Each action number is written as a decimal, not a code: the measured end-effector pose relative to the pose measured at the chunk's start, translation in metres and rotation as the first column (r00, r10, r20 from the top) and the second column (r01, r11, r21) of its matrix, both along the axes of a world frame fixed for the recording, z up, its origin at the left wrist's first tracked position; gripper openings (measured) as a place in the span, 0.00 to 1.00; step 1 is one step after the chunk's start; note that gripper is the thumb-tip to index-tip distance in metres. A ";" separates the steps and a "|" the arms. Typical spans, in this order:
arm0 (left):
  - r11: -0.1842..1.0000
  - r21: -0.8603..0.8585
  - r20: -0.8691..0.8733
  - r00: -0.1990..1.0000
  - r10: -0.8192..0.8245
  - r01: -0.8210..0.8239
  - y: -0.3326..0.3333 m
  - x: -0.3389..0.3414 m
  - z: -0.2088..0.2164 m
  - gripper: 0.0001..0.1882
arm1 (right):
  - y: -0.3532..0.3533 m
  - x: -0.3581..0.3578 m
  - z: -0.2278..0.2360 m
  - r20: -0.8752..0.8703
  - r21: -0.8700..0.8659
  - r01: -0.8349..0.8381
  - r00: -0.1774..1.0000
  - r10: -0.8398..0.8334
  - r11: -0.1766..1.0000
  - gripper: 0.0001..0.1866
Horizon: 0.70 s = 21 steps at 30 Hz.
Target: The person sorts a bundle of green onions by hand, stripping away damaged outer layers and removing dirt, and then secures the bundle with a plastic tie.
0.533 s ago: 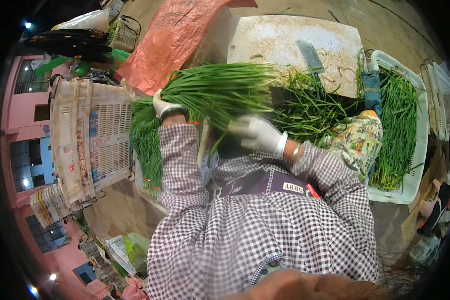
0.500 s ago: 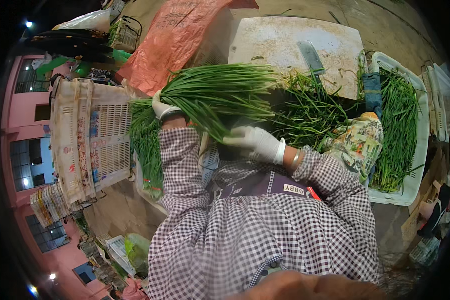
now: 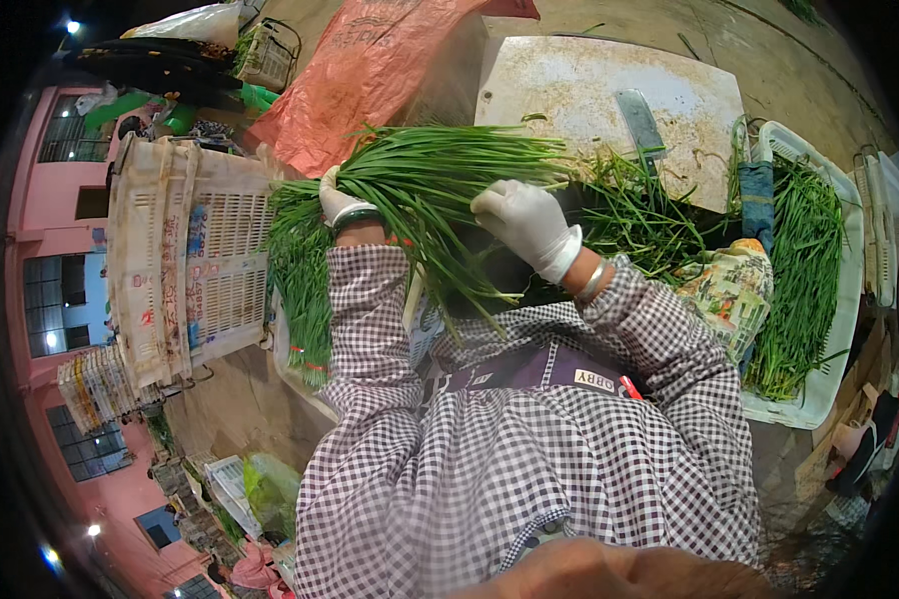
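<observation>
The left hand (image 3: 340, 203) closes round a bunch (image 3: 449, 165) of long green stalks near its left end, fingers wrapped and pressed in; gripping there probably keeps the stalks together while their length runs free to the right. The bunch lies roughly level in front of the person, with a few stalks drooping toward the lap, likely because they sit loosely in the grip. The right hand (image 3: 529, 230) is at the drooping side, its fingers curled close together; whether they pinch a stalk, I cannot tell. Just right of the bunch is a tangled pile (image 3: 634, 225), within easy reach, it seems. Beyond it, a cleaver (image 3: 637, 118) lies flat on a board (image 3: 569, 90), apart from both hands. At far right, a white crate (image 3: 853, 240) holds more greens (image 3: 794, 270), stalks mostly aligned, perhaps to keep them from tangling.
</observation>
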<state>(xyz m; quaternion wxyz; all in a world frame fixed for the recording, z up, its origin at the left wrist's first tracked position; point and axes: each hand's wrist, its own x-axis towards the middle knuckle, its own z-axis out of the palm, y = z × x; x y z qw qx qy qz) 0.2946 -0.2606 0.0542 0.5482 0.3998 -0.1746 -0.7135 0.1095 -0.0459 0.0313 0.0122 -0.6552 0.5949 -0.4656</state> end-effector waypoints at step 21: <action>1.000 -0.013 -0.022 0.999 -0.029 0.029 0.005 -0.008 0.003 0.12 | -0.056 -0.030 0.104 0.320 -0.391 -0.141 0.906 0.277 0.910 0.06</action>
